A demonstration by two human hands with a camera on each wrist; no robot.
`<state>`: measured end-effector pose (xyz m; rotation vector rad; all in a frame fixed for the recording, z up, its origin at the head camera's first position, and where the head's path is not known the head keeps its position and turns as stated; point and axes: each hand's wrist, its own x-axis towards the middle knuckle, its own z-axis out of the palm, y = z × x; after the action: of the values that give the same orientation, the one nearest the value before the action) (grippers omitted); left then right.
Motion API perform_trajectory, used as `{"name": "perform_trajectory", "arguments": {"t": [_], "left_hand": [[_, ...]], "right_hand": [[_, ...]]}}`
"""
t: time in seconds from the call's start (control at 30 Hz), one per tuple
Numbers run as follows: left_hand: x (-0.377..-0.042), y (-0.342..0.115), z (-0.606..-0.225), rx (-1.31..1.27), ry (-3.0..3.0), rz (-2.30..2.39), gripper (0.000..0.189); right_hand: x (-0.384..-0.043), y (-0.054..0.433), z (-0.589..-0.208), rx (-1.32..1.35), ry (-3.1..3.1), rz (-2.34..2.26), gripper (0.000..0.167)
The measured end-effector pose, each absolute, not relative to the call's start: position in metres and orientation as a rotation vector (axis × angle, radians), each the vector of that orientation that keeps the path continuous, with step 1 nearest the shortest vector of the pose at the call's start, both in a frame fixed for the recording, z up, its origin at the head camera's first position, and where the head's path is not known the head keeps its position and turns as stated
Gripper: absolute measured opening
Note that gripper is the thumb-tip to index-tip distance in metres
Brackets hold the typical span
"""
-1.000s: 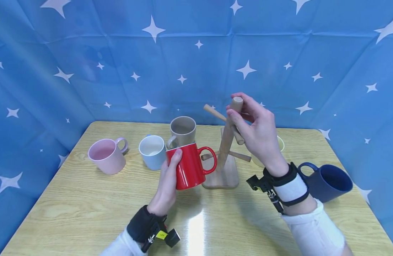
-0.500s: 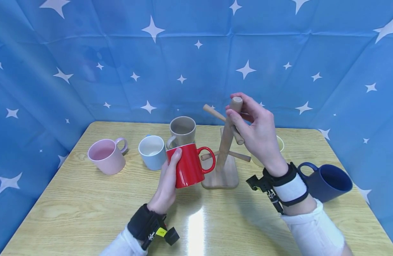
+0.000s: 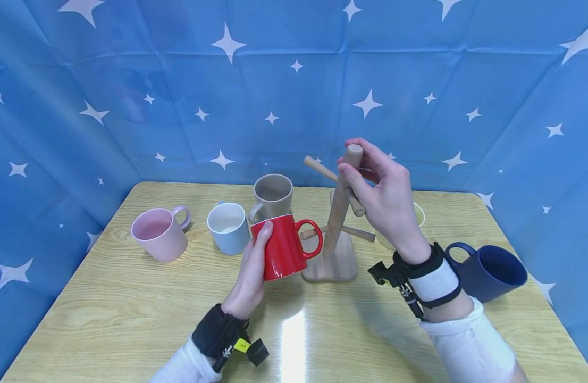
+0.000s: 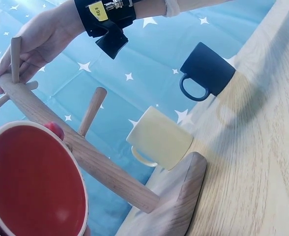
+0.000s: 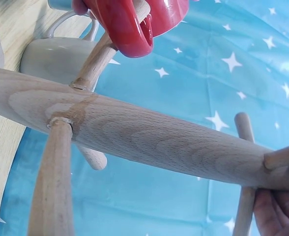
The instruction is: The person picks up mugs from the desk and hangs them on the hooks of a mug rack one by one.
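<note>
My left hand (image 3: 250,271) grips a glossy red mug (image 3: 283,250) by its body, thumb on the outside, with the mug tilted and its handle pointing right. A lower peg (image 5: 96,61) of the wooden mug tree (image 3: 338,215) passes through the mug's handle (image 5: 125,29), as the right wrist view shows. In the left wrist view the mug's red inside (image 4: 34,182) faces the camera. My right hand (image 3: 387,197) holds the top of the tree's post, thumb in front, the other fingers partly hidden behind it. The tree stands upright on its square base (image 3: 329,268).
Behind the red mug stands a grey mug (image 3: 274,191), with a light blue mug (image 3: 228,229) and a pink mug (image 3: 160,234) further left. A pale yellow mug (image 4: 159,137) sits behind my right forearm. The dark blue mug (image 3: 490,274) is at right. A blue star-patterned curtain (image 3: 294,106) hangs behind.
The red mug has shifted very slightly in my left hand's grip, its bottom edge a touch higher. My right hand and the mug tree stay put.
</note>
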<state>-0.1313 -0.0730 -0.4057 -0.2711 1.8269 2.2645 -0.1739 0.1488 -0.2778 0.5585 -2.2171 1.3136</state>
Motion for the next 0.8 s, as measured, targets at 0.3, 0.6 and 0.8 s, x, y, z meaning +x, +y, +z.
{"name": "perform_trajectory", "arguments": {"t": [0.3, 0.6, 0.8], "left_hand": [[-0.1319, -0.0717, -0.4053, -0.255, 1.827, 2.260, 0.057], [-0.1351, -0.0708, -0.4094, -0.251, 1.823, 2.243, 0.056], [-0.1369, -0.0692, -0.4106, -0.256, 1.827, 2.233, 0.057]], "right_hand": [[-0.1737, 0.1490, -0.2776, 0.561, -2.222, 1.318, 0.033], [-0.1722, 0.1488, -0.2776, 0.556, -2.233, 1.307, 0.032], [-0.1732, 0.1492, -0.2776, 0.556, -2.229, 1.312, 0.033]]}}
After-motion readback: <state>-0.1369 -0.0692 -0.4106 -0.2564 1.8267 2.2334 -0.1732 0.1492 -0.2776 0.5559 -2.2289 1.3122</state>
